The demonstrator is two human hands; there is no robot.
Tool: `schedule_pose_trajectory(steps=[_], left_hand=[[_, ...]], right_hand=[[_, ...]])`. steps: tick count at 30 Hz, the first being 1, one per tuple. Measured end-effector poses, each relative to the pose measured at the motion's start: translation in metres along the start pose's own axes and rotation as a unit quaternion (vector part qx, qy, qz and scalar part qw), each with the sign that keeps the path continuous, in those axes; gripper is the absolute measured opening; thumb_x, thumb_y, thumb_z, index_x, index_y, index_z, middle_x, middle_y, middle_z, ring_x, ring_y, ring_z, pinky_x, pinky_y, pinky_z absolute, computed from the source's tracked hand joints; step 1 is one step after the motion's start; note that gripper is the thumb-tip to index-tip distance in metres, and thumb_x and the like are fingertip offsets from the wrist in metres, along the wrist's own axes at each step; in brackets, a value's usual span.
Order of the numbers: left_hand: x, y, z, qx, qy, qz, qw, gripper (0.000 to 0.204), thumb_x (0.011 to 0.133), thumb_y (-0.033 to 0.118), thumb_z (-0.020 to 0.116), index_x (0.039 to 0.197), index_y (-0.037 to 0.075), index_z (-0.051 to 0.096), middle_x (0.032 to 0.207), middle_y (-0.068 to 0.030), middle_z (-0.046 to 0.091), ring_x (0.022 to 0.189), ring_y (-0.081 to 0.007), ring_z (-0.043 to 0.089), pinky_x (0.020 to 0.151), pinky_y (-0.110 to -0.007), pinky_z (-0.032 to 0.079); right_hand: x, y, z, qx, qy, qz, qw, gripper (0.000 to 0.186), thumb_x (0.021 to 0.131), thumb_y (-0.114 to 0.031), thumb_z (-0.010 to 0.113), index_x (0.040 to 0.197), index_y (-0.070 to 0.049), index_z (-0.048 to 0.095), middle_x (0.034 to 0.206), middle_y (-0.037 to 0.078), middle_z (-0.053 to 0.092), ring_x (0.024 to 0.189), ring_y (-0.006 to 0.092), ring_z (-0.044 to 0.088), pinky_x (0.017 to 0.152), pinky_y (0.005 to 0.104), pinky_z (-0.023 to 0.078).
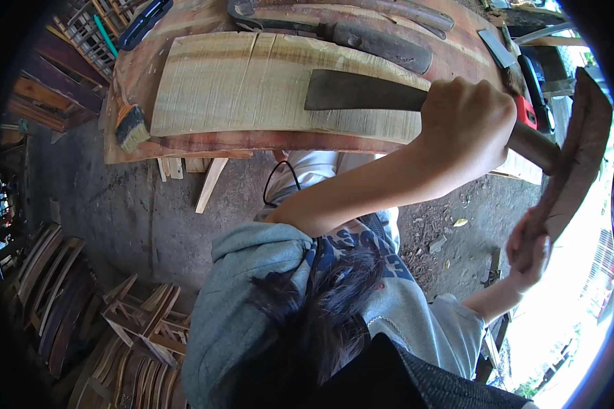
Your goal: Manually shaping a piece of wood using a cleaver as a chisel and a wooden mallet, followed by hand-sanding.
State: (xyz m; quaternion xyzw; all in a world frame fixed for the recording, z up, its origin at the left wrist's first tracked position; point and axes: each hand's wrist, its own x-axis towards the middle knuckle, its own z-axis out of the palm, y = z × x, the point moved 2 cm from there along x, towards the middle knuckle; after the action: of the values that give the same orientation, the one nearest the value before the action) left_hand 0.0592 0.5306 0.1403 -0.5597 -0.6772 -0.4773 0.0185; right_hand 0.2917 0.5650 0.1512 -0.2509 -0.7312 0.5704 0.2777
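My left hand (469, 126) is closed around a broad-bladed knife; its dark blade (361, 91) points left above a pale wooden plank (218, 88), and its round wooden handle (533, 146) sticks out to the right. Whether the blade touches the plank I cannot tell. On the right, my right hand (531, 255) grips the lower end of a curved brown piece of wood (574, 160). That piece stands slanted, its upper part next to the knife's handle end.
A wooden worktop (126, 153) carries a paintbrush (132, 128), a dark tool with a thick handle (382, 46) and a red and black tool (525, 114). Stacked curved wood strips (58, 293) and a wooden frame (143, 317) stand at lower left. Wood chips litter the floor (430, 238).
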Motion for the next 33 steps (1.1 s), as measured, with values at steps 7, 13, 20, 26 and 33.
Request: schedule_pose_trajectory(steps=[7,13,20,26,33], left_hand=[[0.001,0.005,-0.010,0.006,-0.022,-0.006,1.000,0.011,0.053,0.009,0.067,0.061,0.002,0.063,0.054,-0.0164,0.058,0.052,-0.0309,0.063,0.048,-0.039,0.049],[-0.001,-0.006,-0.012,0.010,-0.033,-0.020,0.999,0.013,0.053,0.009,0.067,0.063,0.002,0.064,0.056,-0.0164,0.059,0.052,-0.0303,0.063,0.047,-0.040,0.049],[-0.003,-0.026,-0.017,0.079,-0.028,-0.048,0.995,0.012,0.055,0.013,0.068,0.065,0.006,0.065,0.057,-0.0144,0.060,0.054,-0.0294,0.064,0.049,-0.039,0.051],[-0.006,-0.039,-0.027,0.112,-0.036,-0.054,0.992,0.013,0.050,0.010,0.069,0.055,0.004,0.059,0.049,-0.0105,0.056,0.045,-0.0219,0.060,0.040,-0.034,0.046],[-0.007,-0.048,-0.050,0.151,0.040,0.002,0.988,0.012,0.052,0.011,0.069,0.055,0.006,0.059,0.047,-0.0089,0.054,0.043,-0.0190,0.059,0.039,-0.033,0.046]], right_hand=[[-0.007,0.004,0.016,-0.057,0.180,0.018,0.982,0.056,0.089,-0.038,0.044,0.118,0.008,0.036,0.076,0.011,0.050,0.050,0.0112,0.041,0.042,0.0195,0.029],[0.003,0.008,-0.034,0.198,0.186,-0.055,0.961,0.051,0.090,-0.037,0.045,0.116,0.006,0.040,0.082,0.015,0.051,0.059,0.0109,0.046,0.045,0.0181,0.032],[0.007,0.012,-0.003,0.081,0.223,0.022,0.971,0.050,0.090,-0.038,0.046,0.116,0.004,0.040,0.081,0.011,0.052,0.055,0.0088,0.042,0.043,0.0175,0.030],[0.004,0.029,0.046,-0.004,0.026,0.109,0.994,0.066,0.085,-0.048,0.050,0.123,0.003,0.035,0.077,0.006,0.051,0.056,0.0089,0.047,0.042,0.0178,0.032],[0.014,0.034,0.067,0.104,0.213,-0.076,0.969,0.054,0.090,-0.043,0.046,0.121,0.001,0.037,0.073,0.008,0.047,0.056,0.0086,0.041,0.044,0.0179,0.032]])
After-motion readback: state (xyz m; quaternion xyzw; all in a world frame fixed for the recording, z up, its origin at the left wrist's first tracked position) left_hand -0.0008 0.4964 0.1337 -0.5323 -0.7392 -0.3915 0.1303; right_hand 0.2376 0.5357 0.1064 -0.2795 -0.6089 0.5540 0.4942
